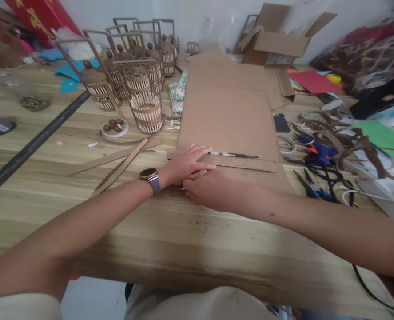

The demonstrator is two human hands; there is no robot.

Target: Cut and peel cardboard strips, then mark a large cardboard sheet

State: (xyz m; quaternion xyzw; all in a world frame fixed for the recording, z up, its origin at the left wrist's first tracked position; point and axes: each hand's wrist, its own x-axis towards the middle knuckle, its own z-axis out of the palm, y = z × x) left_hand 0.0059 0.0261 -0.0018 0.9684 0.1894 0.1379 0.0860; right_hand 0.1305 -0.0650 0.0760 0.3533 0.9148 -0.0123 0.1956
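Note:
My left hand [186, 163], with a watch [149, 177] on its wrist, lies flat with fingers stretched over the near end of a large brown cardboard sheet [226, 115]. Close against it, my right hand [212, 189] is closed, its fingers curled under; what they hold is hidden, with only a thin pale edge showing by the fingertips. A narrow cardboard strip [250, 167] runs out from under my hands to the right. Just beyond the fingers of my left hand, a black pen [235, 155] rests on the cardboard. Dark crumbs are scattered on the wooden table [170, 235].
Stick-and-cardboard lanterns [146, 111] with handles stand at the back left. Loose cardboard strips [120, 166] and brown balls [113, 126] in a tape roll [126, 129] lie left. At right are pliers [312, 184], a blue glue gun [321, 151] and tangled strips. Behind stands an open box [280, 44].

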